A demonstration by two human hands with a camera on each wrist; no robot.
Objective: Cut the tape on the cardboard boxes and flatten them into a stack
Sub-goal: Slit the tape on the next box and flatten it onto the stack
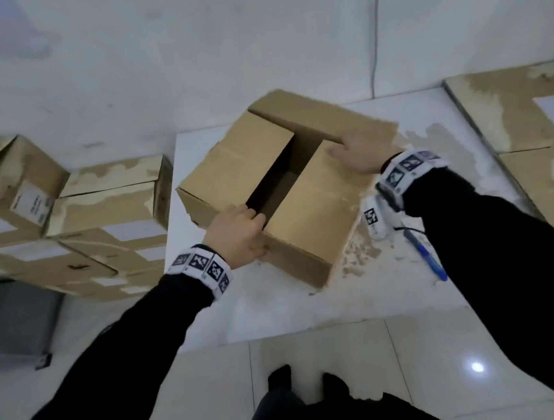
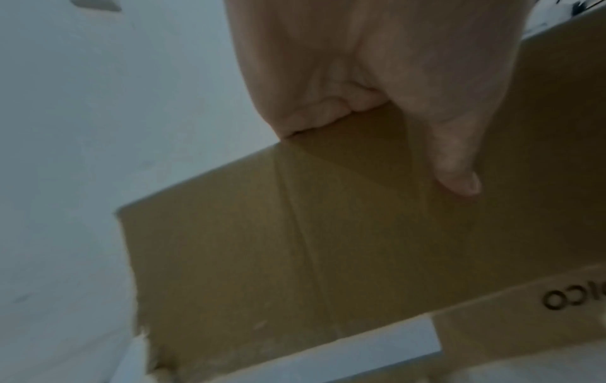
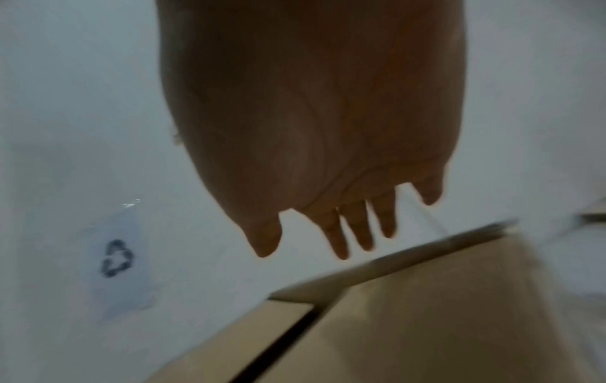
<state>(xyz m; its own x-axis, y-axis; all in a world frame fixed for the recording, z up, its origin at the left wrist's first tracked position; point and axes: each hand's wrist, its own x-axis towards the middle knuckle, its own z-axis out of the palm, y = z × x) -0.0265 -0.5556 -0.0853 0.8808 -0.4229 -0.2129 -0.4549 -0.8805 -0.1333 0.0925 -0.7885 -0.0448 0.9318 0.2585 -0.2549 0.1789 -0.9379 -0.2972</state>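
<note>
Left hand [image 1: 237, 235] grips box [image 1: 307, 220] flap edge

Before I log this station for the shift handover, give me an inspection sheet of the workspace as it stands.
Surface: white table, patchy brown residue near its right side.
Job's things: open box on the table, top flaps parted; blue cutter lying right of it.
Clutter: taped boxes piled at left; flattened cardboard at right.
Grippers: left hand grips the box's near edge, fingers curled inside the opening; right hand lies flat on the right flap.
Cables: one thin cable running down the wall.
Surroundings: white wall, glossy tiled floor, grey object low at left.
</note>
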